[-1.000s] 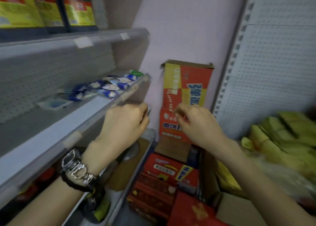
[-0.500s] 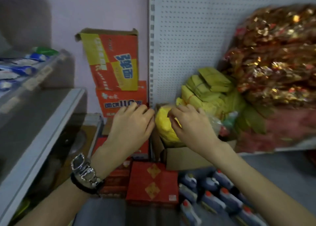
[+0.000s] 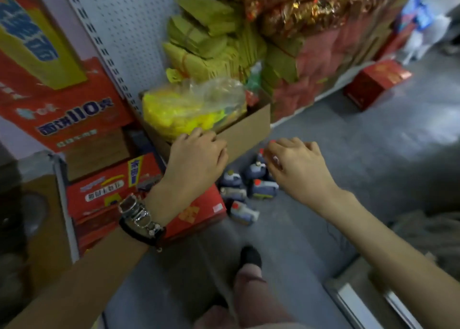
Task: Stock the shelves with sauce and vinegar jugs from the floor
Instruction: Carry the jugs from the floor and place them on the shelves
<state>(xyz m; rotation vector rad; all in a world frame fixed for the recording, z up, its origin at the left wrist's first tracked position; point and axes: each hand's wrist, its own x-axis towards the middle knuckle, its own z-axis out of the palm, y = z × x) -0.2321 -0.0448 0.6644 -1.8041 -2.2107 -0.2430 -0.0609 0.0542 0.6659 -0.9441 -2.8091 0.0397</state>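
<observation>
Grey floor point(image 3: 353, 159) holds about six jugs point(image 3: 265, 190); left hand point(image 3: 196, 159) and right hand point(image 3: 296, 166) hover relaxed, empty.

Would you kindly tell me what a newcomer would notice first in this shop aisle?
The left hand and right hand reach out mid-frame, loosely curled and holding nothing. Between and below them, a cluster of red-capped jugs sits on the grey floor. Beyond the left hand, a bright yellow bag fills an open box, with red cartons stacked at left.
</observation>
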